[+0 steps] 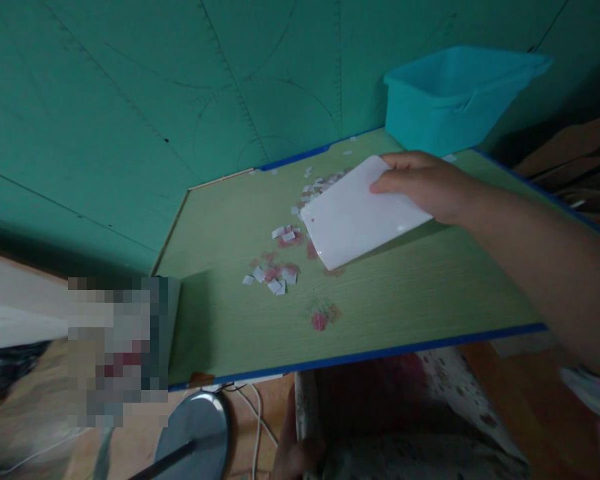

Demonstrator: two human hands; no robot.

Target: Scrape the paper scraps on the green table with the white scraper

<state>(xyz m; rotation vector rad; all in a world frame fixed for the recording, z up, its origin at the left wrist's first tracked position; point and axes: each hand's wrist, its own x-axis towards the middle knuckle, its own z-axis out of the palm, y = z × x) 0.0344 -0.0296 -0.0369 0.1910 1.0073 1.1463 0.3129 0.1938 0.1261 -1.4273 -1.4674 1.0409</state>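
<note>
My right hand (420, 183) is closed on a thin white rectangular sheet (363, 217) with rounded corners and a small hole near one corner. It tilts over the table, thumb on top. Small white paper-like squares (279, 287) lie scattered under and beside it, several among pinkish-red stains. A red smudge (319, 321) marks the table nearer to me. Low in the view, my left hand (303, 457) is dim and partly cut off. It is closed around the edge of a pale upright strip (307, 407) below the table; what this belongs to is unclear.
The light green tabletop (405, 287) has blue edging. A turquoise plastic tub (425, 117) stands at its back right corner, near the green wall (145, 87). At left a pixelated patch covers an upright object. Below are a round grey base (200, 427) and white cables (258, 420).
</note>
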